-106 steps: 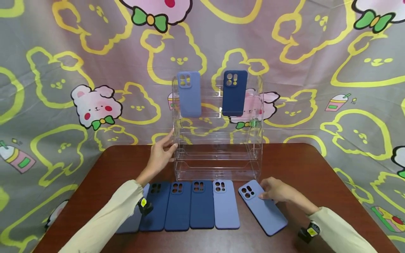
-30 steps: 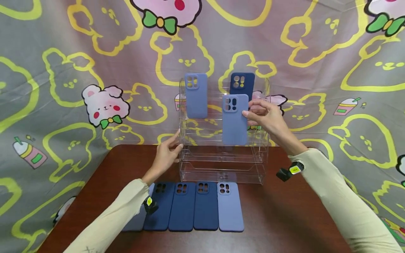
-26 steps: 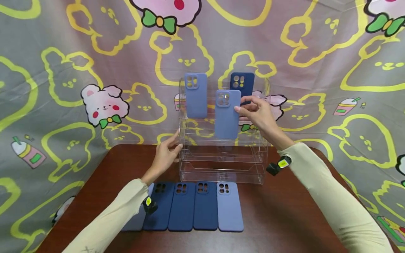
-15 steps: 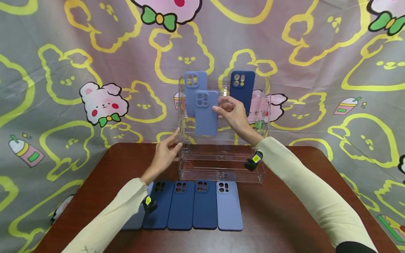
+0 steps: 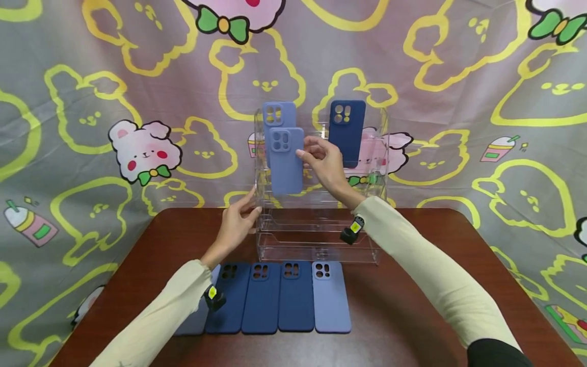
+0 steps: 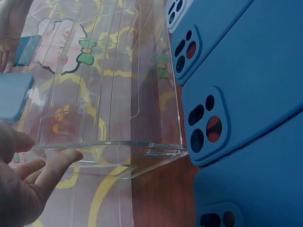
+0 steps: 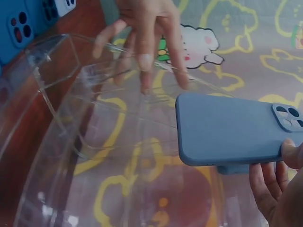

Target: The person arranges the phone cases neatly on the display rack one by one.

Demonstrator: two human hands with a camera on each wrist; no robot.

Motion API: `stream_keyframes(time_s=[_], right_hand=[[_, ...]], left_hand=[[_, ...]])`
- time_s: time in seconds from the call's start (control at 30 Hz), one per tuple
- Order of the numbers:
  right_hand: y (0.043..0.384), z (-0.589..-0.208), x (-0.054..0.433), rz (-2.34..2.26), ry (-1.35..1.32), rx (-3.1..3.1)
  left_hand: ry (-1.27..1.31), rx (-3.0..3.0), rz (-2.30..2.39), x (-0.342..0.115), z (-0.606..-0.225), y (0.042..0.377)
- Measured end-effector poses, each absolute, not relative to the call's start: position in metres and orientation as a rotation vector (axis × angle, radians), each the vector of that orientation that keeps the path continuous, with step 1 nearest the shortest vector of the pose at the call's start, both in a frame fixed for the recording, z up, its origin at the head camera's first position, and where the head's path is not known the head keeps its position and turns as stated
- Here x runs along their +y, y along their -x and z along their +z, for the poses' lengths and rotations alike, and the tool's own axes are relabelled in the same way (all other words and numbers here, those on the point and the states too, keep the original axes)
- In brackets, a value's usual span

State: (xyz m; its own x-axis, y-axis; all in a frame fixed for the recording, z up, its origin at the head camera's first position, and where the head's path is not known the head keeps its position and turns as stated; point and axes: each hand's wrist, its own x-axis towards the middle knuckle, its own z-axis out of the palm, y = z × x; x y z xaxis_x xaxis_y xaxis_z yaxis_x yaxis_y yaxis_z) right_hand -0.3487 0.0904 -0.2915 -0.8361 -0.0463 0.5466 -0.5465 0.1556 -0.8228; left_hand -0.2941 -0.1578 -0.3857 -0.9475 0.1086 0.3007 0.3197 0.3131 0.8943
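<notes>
You are bringing the light-blue phone case, pinched by your right fingers, leftward before its upright twin, uncurled left fingers touching the clear rack.

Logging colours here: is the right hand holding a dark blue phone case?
No, the right hand pinches a light blue phone case.

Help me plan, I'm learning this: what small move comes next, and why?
Probably lower the held case onto the rack: the right hand pinches it upright, seemingly unsupported below, in front of a racked case.
</notes>
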Motion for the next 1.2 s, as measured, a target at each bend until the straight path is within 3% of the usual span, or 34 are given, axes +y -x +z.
stream_keyframes(time_s=[0.7, 1.2], right_hand=[[0.350, -0.312, 0.074, 1.639, -0.493, -2.023], [0.346, -0.317, 0.076, 1.253, -0.397, -2.174]], left_hand=[[0.402, -2.406, -1.667, -0.157, -0.381, 0.293], [0.381, -2.415, -1.658, -0.155, -0.386, 0.292]])
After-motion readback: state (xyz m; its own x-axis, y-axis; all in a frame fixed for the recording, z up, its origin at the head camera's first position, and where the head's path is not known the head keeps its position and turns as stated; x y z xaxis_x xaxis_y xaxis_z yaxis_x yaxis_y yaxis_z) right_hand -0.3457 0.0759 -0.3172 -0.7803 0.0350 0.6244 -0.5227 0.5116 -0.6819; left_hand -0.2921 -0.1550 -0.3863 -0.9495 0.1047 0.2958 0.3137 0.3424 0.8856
